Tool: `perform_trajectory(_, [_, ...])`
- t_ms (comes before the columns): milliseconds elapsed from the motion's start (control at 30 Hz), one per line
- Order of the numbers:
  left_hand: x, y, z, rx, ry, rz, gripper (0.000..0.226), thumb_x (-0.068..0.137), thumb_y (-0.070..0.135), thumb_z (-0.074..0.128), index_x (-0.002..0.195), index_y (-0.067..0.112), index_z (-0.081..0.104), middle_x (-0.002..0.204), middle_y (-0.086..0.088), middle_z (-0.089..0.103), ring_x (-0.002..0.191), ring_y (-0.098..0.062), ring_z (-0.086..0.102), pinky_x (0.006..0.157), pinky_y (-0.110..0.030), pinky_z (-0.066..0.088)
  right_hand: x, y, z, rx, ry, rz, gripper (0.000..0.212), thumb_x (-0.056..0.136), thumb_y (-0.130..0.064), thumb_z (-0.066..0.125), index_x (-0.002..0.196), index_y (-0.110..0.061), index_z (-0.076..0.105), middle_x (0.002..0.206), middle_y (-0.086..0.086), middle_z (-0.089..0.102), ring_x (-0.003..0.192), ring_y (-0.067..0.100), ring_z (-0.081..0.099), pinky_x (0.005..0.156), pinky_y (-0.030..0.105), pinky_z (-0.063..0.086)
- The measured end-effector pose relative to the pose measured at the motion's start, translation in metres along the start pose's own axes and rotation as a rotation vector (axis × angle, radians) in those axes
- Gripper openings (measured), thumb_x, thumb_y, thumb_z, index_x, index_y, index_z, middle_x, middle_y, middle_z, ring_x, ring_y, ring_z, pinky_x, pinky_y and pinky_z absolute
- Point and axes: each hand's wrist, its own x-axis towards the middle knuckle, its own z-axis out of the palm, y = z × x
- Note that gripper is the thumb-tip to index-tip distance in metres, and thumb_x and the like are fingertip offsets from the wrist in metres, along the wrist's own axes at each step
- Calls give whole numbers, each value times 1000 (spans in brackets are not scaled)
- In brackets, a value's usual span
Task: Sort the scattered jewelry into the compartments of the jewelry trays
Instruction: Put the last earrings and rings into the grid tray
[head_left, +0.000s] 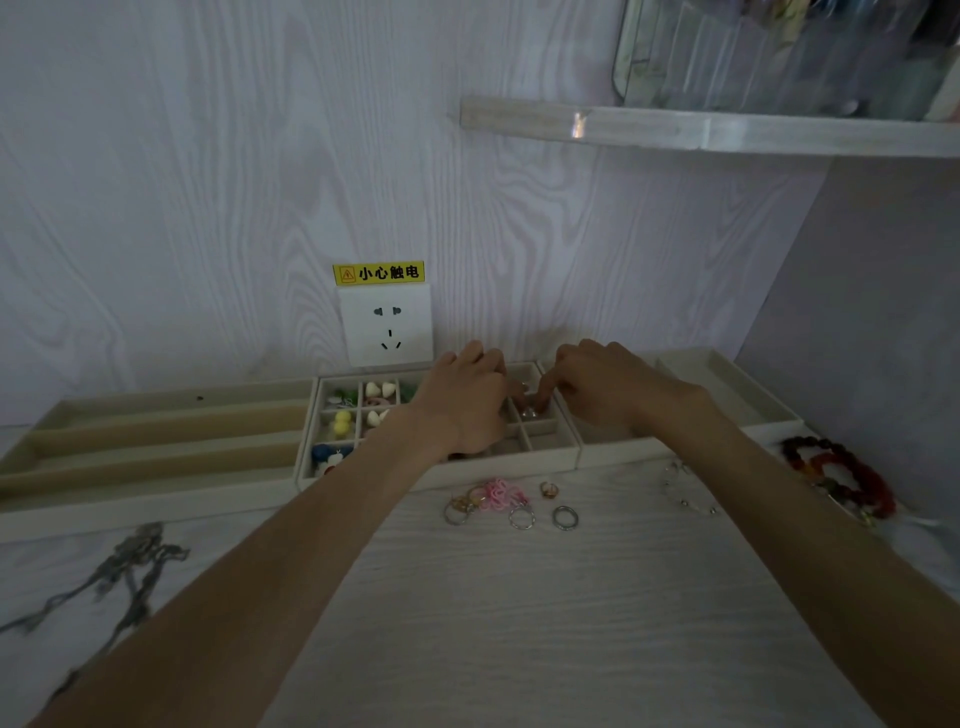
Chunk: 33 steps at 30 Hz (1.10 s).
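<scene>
Beige felt lines the middle tray (550, 457), a grid of small compartments set against the wall. Both hands are over its right half. The left hand (467, 402) is held knuckles up with fingers curled downward; whether they hold anything cannot be told. The right hand (597, 382) reaches down with curled fingers (543, 400) into a compartment near the tray's back right, where a small silvery ring (529, 412) lies; contact is likely, but a firm pinch cannot be confirmed. Left-hand compartments of the same tray hold small coloured pieces: white, green, yellow and blue.

A long-slotted tray (156, 467) sits to the left, touching the middle tray, and a third tray (748, 400) stands to the right, in the corner.

Loose on the desk (519, 623), just in front of the middle tray: a cluster of rings (519, 506), silver and gold, with a pink band (500, 493) among them. Further right lies a clear beaded bracelet (685, 491), and near the right edge a dark red beaded bracelet (841, 475). At the left, a grey chain necklace (130, 566) trails across the surface.

Desk surface is pale wood grain; the wall matches it. A white wall socket (385, 325) with a yellow warning label (379, 273) sits directly behind the trays. A shelf (727, 132) at upper right carries a clear container (779, 52). Lighting is dim.
</scene>
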Motion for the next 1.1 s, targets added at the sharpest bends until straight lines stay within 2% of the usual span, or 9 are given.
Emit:
perform_trajectory(133, [1,0,-2,-13,-22,-4,45,92,21,46,136,32,46,124,-2,44,117,-22,33,90,-32,29,0,-1,-4,13,-24,-4,39,96,-11,38,113,-36,64,113,2,51,107,20,47,81,26,26])
perform_trajectory(233, [-5,-1,-9,-92,-2,-12,44,91,20,49,134,32,48,123,-1,46,116,-21,34,91,-32,31,-10,0,-15,109,-30,-14,38,98,-12,37,113,-34,65,99,-7,46,96,10,45,81,24,30])
perform_trajectory(333, [-24,-5,-17,-239,117,-41,39,90,20,52,128,31,54,115,1,51,108,-17,38,88,-31,34,-41,-1,-28,289,58,-43,28,97,-18,46,106,-32,68,82,-17,45,83,8,48,74,22,37])
perform_trajectory(433, [-56,-7,-14,-396,283,-105,34,89,18,53,121,30,60,101,10,49,97,-10,37,80,-26,35,-77,-11,-27,433,122,-94,18,90,-25,58,99,-35,69,87,-17,57,81,6,56,72,22,44])
perform_trajectory(567, [-95,-3,4,-509,436,-217,27,89,17,56,109,31,66,93,16,57,91,-7,51,71,-19,38,-90,-22,-7,480,125,-26,11,85,-37,63,92,-38,71,81,-20,60,74,0,57,67,19,45])
perform_trajectory(667, [-115,1,17,-572,490,-287,16,90,25,57,100,34,67,94,19,62,80,3,54,65,-11,38,-88,-27,10,468,164,25,8,81,-38,67,87,-37,73,78,-17,64,71,1,58,68,26,48])
perform_trajectory(900, [-125,-1,21,-693,578,-374,10,89,31,59,91,35,68,82,23,64,78,3,58,61,-18,38,-87,-36,25,457,232,127,17,76,-44,73,89,-33,74,78,-14,65,69,1,55,65,22,43])
perform_trajectory(1000, [-125,0,22,-726,579,-360,11,89,29,60,91,36,68,83,21,65,78,3,58,61,-19,39,-86,-37,32,458,242,135,11,80,-37,71,88,-30,74,75,-17,60,64,-3,51,58,16,35])
perform_trajectory(1100, [-125,4,24,-748,559,-346,11,89,29,59,92,37,66,85,23,64,79,3,57,61,-15,37,-84,-39,34,520,319,103,5,82,-30,70,84,-26,73,71,-18,58,62,-2,50,59,18,37])
